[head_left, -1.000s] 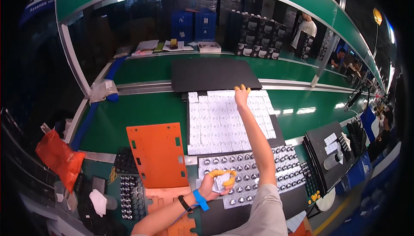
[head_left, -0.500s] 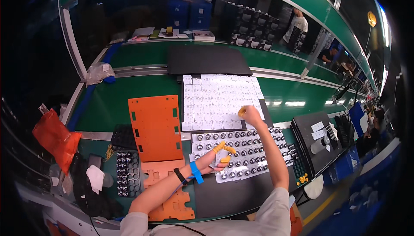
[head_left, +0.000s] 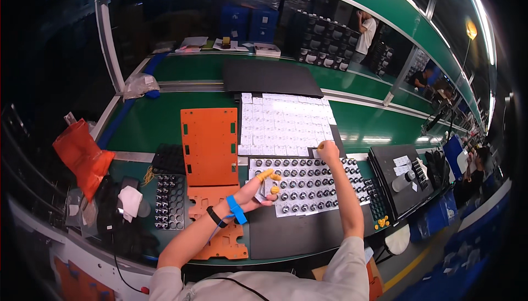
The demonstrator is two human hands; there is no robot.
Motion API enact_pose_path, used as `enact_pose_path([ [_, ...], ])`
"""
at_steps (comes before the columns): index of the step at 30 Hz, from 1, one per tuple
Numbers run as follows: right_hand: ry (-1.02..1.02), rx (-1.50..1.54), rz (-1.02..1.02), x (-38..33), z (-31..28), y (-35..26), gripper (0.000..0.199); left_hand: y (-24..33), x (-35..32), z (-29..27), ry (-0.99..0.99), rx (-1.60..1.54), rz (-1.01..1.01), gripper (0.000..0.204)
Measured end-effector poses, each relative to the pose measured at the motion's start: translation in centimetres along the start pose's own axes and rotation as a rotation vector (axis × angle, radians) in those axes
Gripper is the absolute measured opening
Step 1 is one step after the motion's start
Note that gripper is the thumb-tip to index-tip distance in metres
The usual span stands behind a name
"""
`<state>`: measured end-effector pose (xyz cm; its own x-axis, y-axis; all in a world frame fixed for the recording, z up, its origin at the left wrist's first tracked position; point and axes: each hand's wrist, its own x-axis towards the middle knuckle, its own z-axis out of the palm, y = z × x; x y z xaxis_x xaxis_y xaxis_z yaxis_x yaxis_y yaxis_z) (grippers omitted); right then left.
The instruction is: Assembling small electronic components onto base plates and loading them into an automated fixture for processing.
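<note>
My left hand (head_left: 266,189), with yellow finger covers, is closed around a small stack of white cards or thin boards (head_left: 260,193). It hovers over the left part of rows of round black-and-silver parts (head_left: 303,185) standing on white sheets. My right hand (head_left: 329,151) is pinched at the near right corner of a grid of white printed pieces (head_left: 286,125). Whatever its fingertips grip is too small to make out. That grid lies on a black mat (head_left: 338,141), just beyond the round parts.
An orange slotted panel (head_left: 210,147) stands left of the grid, above another orange plate (head_left: 220,243). Further left is a black tray (head_left: 169,202) of round parts. A black board (head_left: 399,177) carrying a bottle sits at the right, near yellow finger covers (head_left: 381,223).
The whole view has shifted. My right hand has moved toward the near right corner of the white grid. My left hand has turned, and the white stack shows more clearly.
</note>
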<state>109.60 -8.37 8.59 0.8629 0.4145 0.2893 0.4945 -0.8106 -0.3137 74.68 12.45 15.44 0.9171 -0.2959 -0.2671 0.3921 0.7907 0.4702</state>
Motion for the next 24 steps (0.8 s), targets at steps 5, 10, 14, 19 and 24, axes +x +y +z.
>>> enact_pose_path([
  [5, 0.077, -0.069, -0.047, -0.4, 0.9, 1.8, 0.013, -0.9, -2.9, 1.0, 0.012, 0.024, 0.031, 0.033],
  [10, 0.012, -0.09, -0.112, -0.3, 0.8, 0.6, 0.015, -2.0, -4.1, -1.9, -0.031, -0.057, 0.051, 0.045],
  [14, -0.002, -0.1, -0.115, -0.4, 0.7, 1.0, 0.016, -3.1, -4.6, -2.4, 0.087, 0.0, 0.028, 0.049],
  [19, 0.084, -0.134, -0.27, -0.4, 0.8, 0.9, 0.014, -4.0, -5.2, -2.9, 0.128, -0.017, 0.055, 0.047],
  [24, 0.333, 0.371, -0.148, 0.0, -3.0, 0.6, 0.015, -4.2, -4.0, -3.5, 0.101, 0.023, 0.07, 0.044],
])
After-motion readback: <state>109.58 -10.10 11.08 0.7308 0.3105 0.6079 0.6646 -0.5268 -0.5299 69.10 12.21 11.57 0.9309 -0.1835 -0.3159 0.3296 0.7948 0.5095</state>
